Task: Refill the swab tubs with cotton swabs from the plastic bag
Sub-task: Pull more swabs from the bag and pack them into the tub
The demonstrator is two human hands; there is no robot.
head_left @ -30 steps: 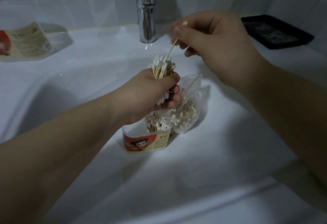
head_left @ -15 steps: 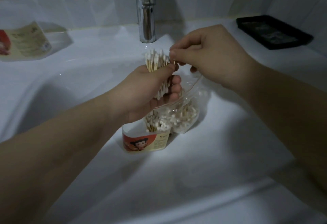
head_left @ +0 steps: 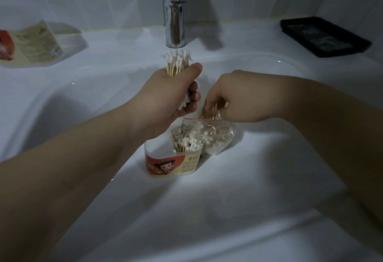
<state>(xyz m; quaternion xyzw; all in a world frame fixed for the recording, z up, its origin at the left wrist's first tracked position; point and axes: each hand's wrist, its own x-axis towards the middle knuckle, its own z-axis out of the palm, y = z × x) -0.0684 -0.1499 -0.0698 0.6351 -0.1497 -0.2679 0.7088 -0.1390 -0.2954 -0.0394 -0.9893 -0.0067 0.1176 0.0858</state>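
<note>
A clear swab tub (head_left: pixel 165 163) with a red cartoon label stands in the white sink basin (head_left: pixel 238 189), partly filled with upright cotton swabs (head_left: pixel 184 139). A clear plastic bag (head_left: pixel 215 135) of swabs leans against the tub's right side. Above the tub, my left hand (head_left: pixel 172 96) grips an upright bundle of swabs (head_left: pixel 178 61), white tips up. My right hand (head_left: pixel 234 98) reaches down into the bag's open mouth, fingers pinched on a few wooden sticks.
A chrome tap (head_left: pixel 175 11) rises behind my left hand. A second tub (head_left: pixel 35 44) with the same label sits on the sink ledge at far left. A black tray (head_left: pixel 323 36) lies on the ledge at the back right.
My right hand has dropped from beside the bundle down into the bag. The left hand stays above the tub, holding the bundle.
</note>
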